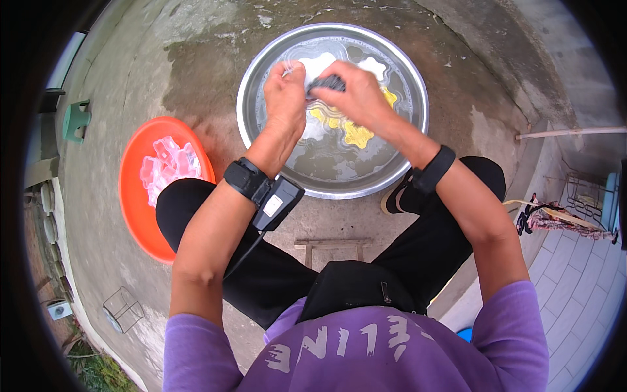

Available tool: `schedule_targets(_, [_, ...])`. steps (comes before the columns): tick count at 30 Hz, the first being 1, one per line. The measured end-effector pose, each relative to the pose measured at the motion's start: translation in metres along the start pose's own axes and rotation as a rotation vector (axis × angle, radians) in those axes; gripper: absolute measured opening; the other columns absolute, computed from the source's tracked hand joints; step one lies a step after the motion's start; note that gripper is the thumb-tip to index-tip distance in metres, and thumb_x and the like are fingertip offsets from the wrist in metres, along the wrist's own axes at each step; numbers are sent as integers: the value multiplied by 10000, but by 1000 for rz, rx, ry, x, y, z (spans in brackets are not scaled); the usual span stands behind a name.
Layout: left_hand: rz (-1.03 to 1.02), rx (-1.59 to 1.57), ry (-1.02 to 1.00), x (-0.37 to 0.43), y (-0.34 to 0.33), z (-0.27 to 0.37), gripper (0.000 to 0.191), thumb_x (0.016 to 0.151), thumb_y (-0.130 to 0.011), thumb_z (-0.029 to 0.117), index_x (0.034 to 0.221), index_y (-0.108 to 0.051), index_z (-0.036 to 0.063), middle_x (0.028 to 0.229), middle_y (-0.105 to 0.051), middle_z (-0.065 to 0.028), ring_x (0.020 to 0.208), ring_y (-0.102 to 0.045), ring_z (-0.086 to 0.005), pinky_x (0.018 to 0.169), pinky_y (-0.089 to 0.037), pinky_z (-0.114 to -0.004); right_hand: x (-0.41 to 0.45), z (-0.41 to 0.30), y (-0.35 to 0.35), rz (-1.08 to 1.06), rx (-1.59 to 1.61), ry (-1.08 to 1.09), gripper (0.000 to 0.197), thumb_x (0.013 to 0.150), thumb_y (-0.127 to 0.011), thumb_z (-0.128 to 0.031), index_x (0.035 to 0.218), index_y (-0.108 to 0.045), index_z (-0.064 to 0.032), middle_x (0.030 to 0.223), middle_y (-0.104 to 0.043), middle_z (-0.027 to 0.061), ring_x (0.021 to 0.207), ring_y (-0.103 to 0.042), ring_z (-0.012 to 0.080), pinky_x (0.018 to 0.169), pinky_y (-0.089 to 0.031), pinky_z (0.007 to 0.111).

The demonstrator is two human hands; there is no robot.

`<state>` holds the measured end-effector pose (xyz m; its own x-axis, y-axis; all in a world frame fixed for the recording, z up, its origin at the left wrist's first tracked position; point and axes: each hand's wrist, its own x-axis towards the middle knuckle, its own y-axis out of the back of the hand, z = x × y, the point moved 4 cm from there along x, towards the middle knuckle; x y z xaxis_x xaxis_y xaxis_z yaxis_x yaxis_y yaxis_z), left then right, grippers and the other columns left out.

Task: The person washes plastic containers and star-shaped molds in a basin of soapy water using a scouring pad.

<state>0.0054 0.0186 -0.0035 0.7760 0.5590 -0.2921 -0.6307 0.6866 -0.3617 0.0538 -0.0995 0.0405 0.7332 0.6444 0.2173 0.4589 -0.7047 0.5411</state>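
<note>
Both of my hands are over a wide metal basin (pixel 335 191) of water. A grey scouring pad (pixel 329 84), blurred by motion, is pinched in the fingers of my right hand (pixel 360 93). My left hand (pixel 286 95) grips a pale plastic piece (pixel 289 67), mostly hidden by the fingers, and the pad is close beside it. In the water lie yellow shaped pieces (pixel 357 134) and white shaped pieces (pixel 373 67) with wavy outlines. Ripples spread around them, and foam lines the basin's inner wall.
An orange plastic basin (pixel 132 196) holding several pink translucent shaped pieces (pixel 169 164) stands by my left knee. A green stool (pixel 77 121) and a wire stand (pixel 122 311) are on the concrete floor (pixel 196 63). A wire rack (pixel 585 196) is at right.
</note>
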Motion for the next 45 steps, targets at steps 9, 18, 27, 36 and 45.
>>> schedule_targets(9, [-138,-52,-78,8,-1,3,145,898,-499,144,970,-536,24,872,-594,-54,754,-596,-131,649,-518,-265,6,22,34,-70,-261,167,176,707,-669,-126,842,-594,-41,804,-555,124,787,-549,303,687,-444,367])
schedule_targets(18, [-147,-47,18,-1,-11,4,114,898,-489,120,947,-507,19,857,-590,-72,718,-593,-144,605,-528,-279,10,38,51,76,-271,117,207,718,-663,-165,829,-562,-22,805,-560,149,775,-559,318,679,-443,389])
schedule_targets(27, [-241,241,-201,-17,-30,-9,63,879,-505,72,911,-526,23,738,-542,-15,627,-450,-47,536,-361,-198,20,47,39,292,-135,-41,260,681,-693,-202,812,-586,-4,783,-607,175,731,-594,306,660,-468,370])
schedule_targets(36, [-136,98,-72,-11,-15,-5,110,882,-514,120,908,-540,17,740,-531,-3,648,-465,-50,547,-386,-206,21,30,35,108,-316,256,166,731,-648,-149,845,-590,-44,816,-567,126,796,-549,301,698,-441,371])
schedule_targets(45, [-150,-84,149,-10,-17,-14,127,909,-478,152,958,-495,36,877,-570,-62,763,-577,-135,676,-502,-272,1,5,18,-65,-131,331,171,717,-643,-123,813,-547,-18,774,-546,124,782,-543,315,665,-443,404])
